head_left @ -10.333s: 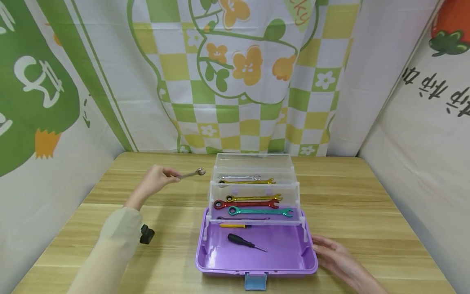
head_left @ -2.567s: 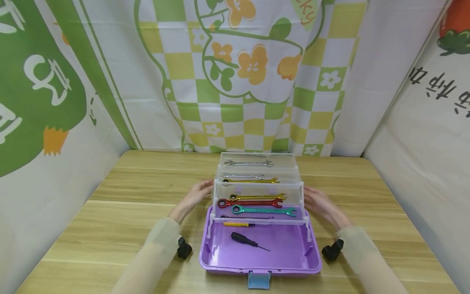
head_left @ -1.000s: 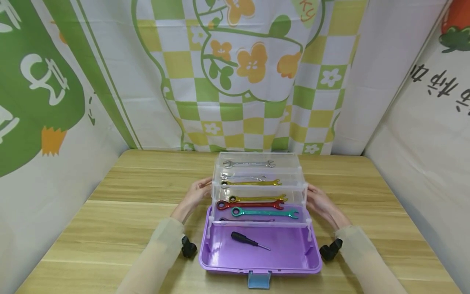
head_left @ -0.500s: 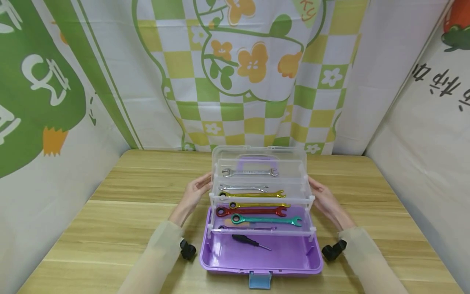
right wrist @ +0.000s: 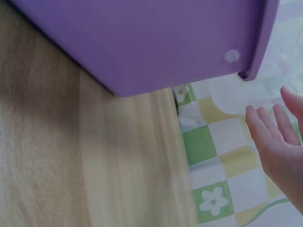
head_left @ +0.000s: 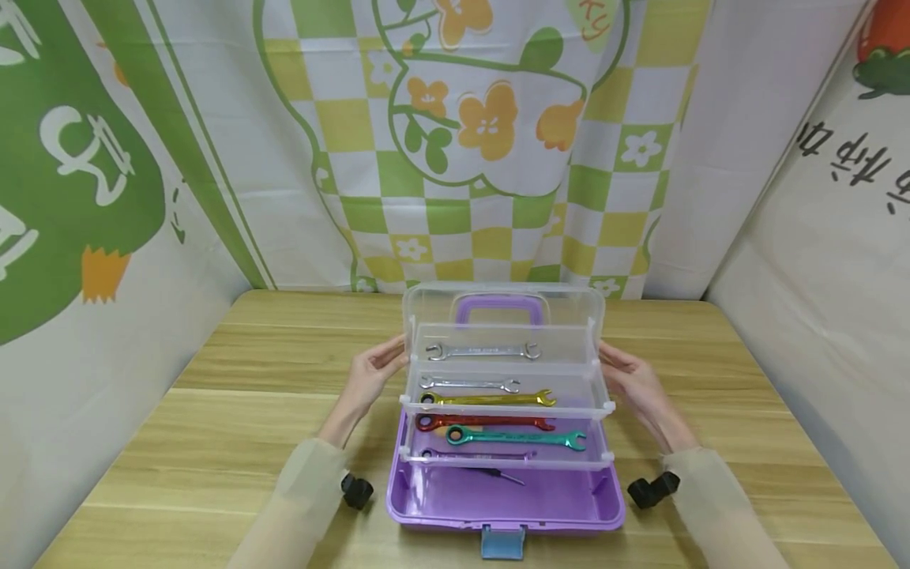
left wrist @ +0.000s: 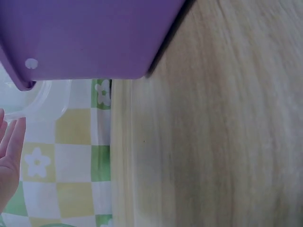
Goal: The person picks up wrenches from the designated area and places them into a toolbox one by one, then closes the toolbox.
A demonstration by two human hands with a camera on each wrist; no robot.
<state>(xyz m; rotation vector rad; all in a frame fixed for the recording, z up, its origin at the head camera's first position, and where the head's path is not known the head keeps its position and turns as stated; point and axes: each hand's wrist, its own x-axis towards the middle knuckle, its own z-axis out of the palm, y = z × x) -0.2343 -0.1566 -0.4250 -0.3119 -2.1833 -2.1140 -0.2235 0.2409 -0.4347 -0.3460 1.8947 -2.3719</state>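
Observation:
A purple toolbox stands with its clear lid raised and its clear stepped trays partly folded inward. On the trays lie silver wrenches, a gold wrench, a red one, a green one and a purple one. A screwdriver in the base is mostly hidden beneath the front tray. My left hand and right hand touch the lid's two sides. Both wrist views show fairly straight fingers at the lid edge, on the left hand and the right hand.
The toolbox rests on a wooden table. A blue latch hangs from its front, and a purple handle is on the lid. Behind the table hangs a checkered curtain. Black cameras sit on both wrists.
Earlier, my left hand held a silver wrench, which then lay on the top tray. Within the last second the lid has risen into view and the trays have come forward and down over the screwdriver.

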